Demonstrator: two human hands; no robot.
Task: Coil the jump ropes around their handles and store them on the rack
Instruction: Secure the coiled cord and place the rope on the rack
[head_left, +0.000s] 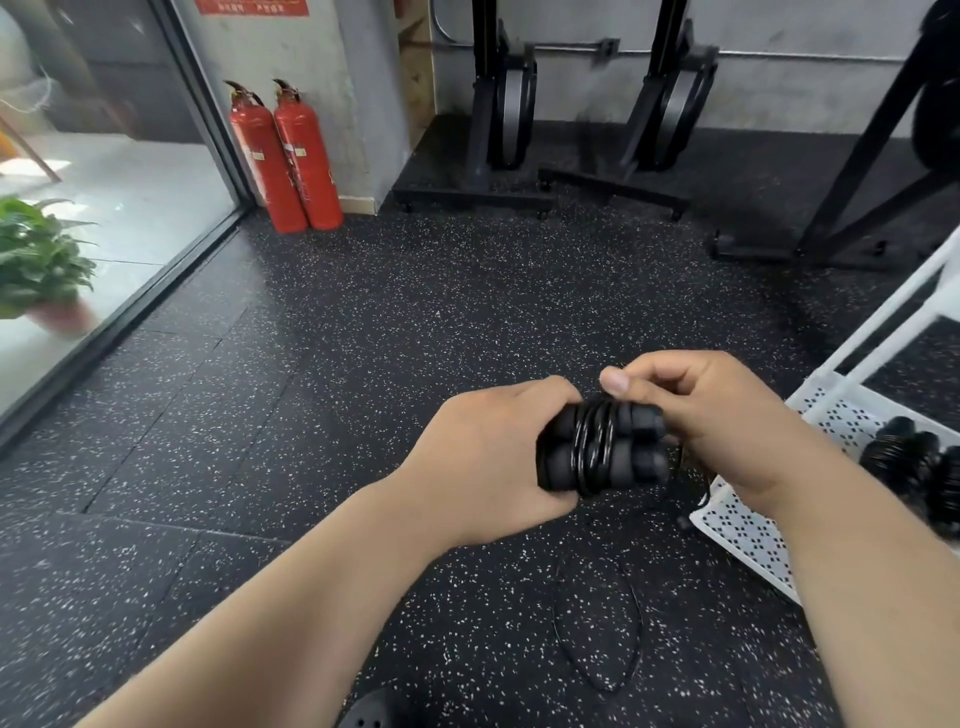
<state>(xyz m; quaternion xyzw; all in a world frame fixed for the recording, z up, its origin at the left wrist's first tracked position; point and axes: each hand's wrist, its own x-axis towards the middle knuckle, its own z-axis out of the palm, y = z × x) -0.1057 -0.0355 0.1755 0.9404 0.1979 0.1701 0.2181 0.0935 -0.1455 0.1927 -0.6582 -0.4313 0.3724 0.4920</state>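
While the left hand (483, 457) grips two black foam handles (605, 449), the right hand (711, 415) pinches thin black rope (597, 623); loose slack needs winding before reaching the white perforated rack (753, 540).

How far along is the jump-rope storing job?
Done: coiled black jump ropes lie on the white perforated rack. In hand: left hand grips two black foam handles side by side, black cord wrapped round them, right hand pinching it. Left: a loose cord loop hangs toward the floor; finish winding, then rack it.

glossy rope (592, 447), matt foam handles (639, 465), speckled rubber floor (415, 322).
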